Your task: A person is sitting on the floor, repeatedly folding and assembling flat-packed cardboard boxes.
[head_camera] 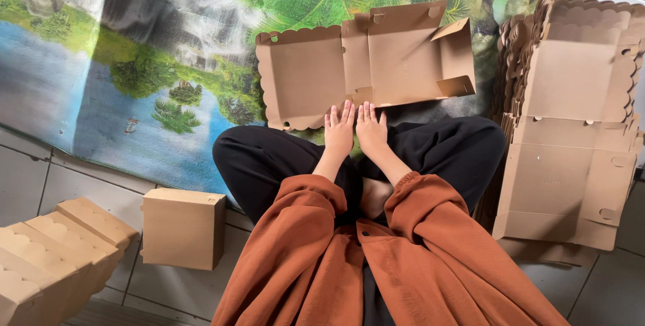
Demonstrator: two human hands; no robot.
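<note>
A flat, unfolded brown cardboard box blank (366, 64) with scalloped edges lies on a printed landscape mat in front of my crossed legs. My left hand (339, 130) and my right hand (371, 128) rest side by side, palms down, fingers stretched out, fingertips touching the blank's near edge. Neither hand grips anything. Rust-orange sleeves cover both arms to the wrists.
A tall stack of flat box blanks (571, 124) stands at the right. A folded cardboard box (183, 227) sits on the tiled floor at the left, with several more folded boxes (54, 252) at the lower left. The landscape mat (134, 64) covers the floor ahead.
</note>
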